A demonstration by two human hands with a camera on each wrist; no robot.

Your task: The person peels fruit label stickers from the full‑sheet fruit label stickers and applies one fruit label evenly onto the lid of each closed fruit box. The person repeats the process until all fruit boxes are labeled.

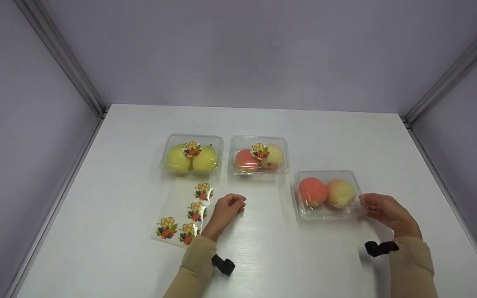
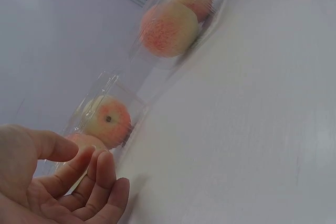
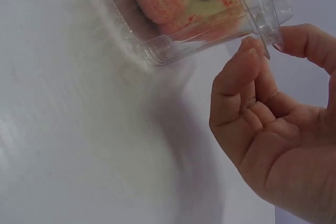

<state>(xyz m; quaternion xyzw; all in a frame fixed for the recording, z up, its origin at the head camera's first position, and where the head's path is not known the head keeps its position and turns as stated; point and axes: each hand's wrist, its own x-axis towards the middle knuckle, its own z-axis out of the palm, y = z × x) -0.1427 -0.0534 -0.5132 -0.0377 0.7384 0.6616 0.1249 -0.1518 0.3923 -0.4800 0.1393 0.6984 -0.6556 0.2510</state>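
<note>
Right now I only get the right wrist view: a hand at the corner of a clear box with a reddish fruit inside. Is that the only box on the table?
Observer: No. The head view shows two more clear boxes behind it, a yellow-fruit box and a pink-fruit box.
Operator: Do they look like mine?
Observer: Not quite. Each of those has a fruit sticker on its lid. The near box, by the right hand, has none.
Operator: And the other hand?
Observer: The left hand holds nothing and lies beside a sticker sheet with four such stickers.
</note>
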